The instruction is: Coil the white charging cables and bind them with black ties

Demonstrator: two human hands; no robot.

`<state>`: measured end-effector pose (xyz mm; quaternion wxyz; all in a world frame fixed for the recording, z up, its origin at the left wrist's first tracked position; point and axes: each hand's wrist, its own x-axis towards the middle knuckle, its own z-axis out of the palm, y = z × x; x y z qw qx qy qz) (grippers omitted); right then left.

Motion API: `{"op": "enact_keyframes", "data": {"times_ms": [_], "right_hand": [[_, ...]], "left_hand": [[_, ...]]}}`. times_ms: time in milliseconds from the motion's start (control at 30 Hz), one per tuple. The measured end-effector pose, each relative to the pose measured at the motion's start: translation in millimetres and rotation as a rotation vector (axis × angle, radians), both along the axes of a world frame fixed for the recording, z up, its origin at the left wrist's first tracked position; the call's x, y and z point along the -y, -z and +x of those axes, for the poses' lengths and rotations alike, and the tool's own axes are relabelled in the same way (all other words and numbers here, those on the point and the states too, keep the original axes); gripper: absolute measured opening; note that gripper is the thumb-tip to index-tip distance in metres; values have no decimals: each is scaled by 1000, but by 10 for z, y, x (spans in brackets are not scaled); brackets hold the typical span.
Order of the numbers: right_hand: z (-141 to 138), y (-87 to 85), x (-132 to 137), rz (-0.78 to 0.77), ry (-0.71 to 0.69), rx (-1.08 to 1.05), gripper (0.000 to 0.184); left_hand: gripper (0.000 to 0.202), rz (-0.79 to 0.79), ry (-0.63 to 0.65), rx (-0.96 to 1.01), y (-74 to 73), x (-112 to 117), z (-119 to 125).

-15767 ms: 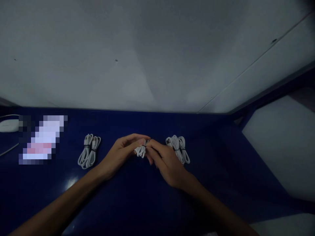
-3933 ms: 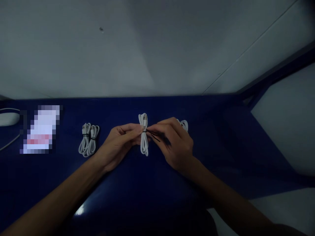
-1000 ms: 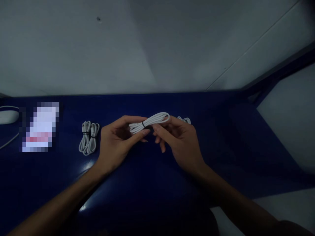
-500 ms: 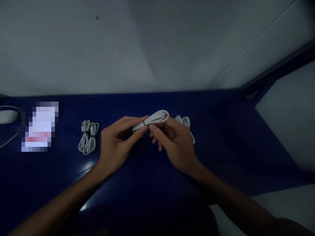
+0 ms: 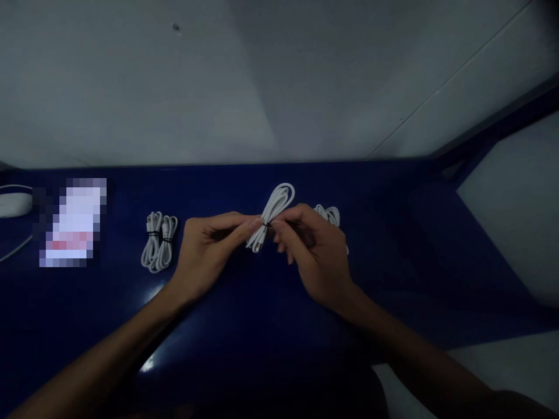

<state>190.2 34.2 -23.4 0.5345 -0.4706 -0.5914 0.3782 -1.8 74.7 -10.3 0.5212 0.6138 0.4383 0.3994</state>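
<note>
Between my two hands, above the blue table, a coiled white USB cable [image 5: 278, 202] is held with its loops tilted up to the right. A thin black tie wraps its middle, and a metal plug end shows at the bottom. My left hand [image 5: 213, 247] pinches the bundle at the tie from the left, thumb and forefinger closed. From the right, my right hand [image 5: 312, 250] pinches the same spot, its other fingers curled below. Behind the right hand lies another white cable bundle [image 5: 329, 214], partly hidden. Two tied white cables [image 5: 158, 243] rest side by side left of my left hand.
At the far left of the blue table [image 5: 262, 349] are a blurred-out bright phone-like rectangle [image 5: 76, 221] and a white computer mouse [image 5: 15, 205] with its cord. A grey wall [image 5: 196, 105] rises behind the table's back edge.
The held cable has turned from nearly level to steeply tilted, and its plug end now shows below the fingers. Both hands keep their pinch on it.
</note>
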Motion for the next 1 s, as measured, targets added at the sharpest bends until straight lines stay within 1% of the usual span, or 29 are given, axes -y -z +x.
{"op": "enact_keyframes", "data": {"times_ms": [133,233,333,433,500,633,767,1000], "right_hand": [[-9,5,1,47,17,42,7],[-30,24,5,45,19,-12,3],[-44,34,14,38,43,-37,2],[-41,31,22,50,58,8,3],[-33,28,22,92,78,67,8],[-25,26,14,239,154,213,16],[-31,24,5,347,220,290,15],[-27,25,-18,489,256,395,16]], "left_hand": [[11,-84,3,98,-24,-6,-5],[9,-121,28,148,-22,-10,-4],[10,-181,59,212,12,-8,10],[13,-241,61,280,60,-5,25],[12,-269,45,312,83,-5,29],[8,-280,19,327,99,-8,30],[6,-290,22,327,98,-4,42],[6,-349,18,382,100,24,52]]}}
